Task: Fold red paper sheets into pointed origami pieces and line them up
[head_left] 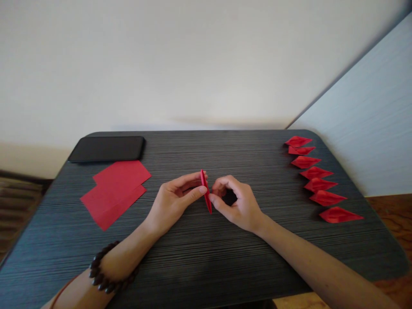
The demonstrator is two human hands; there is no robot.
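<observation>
- Two sheets of red paper (112, 201) lay overlapping, at a slant, on the left part of the dark, finely lined desk (180, 150).
- A black phone (107, 149) lay flat behind them, near the far left corner, its front edge right by the upper sheet.
- A bracelet (103, 285) of dark round beads circled the left wrist.
- The left hand (177, 195) was above the middle of the desk, its fingers pinching the folded paper, thumb on the near side.
- The folded paper (207, 198), red, narrow and pointed at its lower end, stood nearly on edge between the two hands.
- The right hand (236, 201) was curled, thumb and forefinger close together at the paper's right side; I could not tell whether these fingers pinched it.
- Seven red folded pieces (327, 198) ran in a row down the right side of the desk, points turned right.
</observation>
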